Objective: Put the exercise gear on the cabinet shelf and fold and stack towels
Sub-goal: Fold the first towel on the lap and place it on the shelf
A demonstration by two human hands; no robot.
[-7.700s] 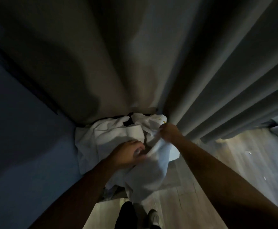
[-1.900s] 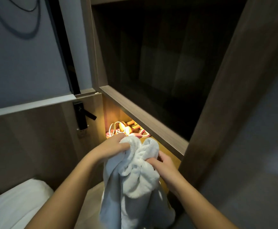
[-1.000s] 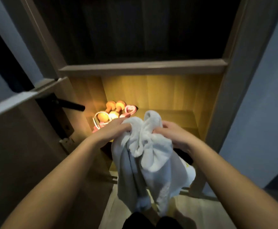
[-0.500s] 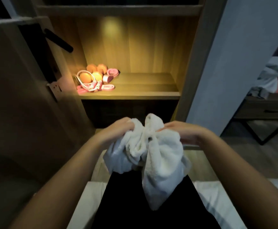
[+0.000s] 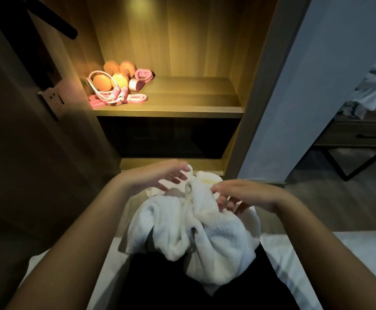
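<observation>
The white towel bundle (image 5: 196, 233) is heaped, unfolded, on the lap (image 5: 178, 287) of a person seated at the edge of the bed (image 5: 299, 265), facing the cabinet. The left grip (image 5: 158, 177) is spread, w/ fingertips just touching the bundle's top; nothing is clamped by it. The right grip (image 5: 247, 195) is laid on the top fold w/ fingers loosely bent; whether cloth is pinched cannot be told. The exercise gear (image 5: 115, 86) is set in the left rear corner of the cabinet shelf (image 5: 182, 104), so that part is judged done. Folding is not yet begun.

Risks, as judged:
- The bundle is barely held. If it is tugged open over a narrow lap, a loose end is prob. dragged off & dropped to the floor (image 5: 316, 209).
- No hem or corner is exposed, & how many towels are in the heap cannot be told. If a mid-fold is taken instead of a hem, two layers may be lifted together & a skewed fold produced.
- Light is dim away from the shelf, so edges are easily misjudged.
- Terry is soft & limp: w/o a flat surface creases are not kept, so the bed top is better used.
- The pink jump rope (image 5: 115, 98) is looped toward the shelf's front edge. A stack slid in at the left may be snagged on it, so the shelf's right half is preferred.
</observation>
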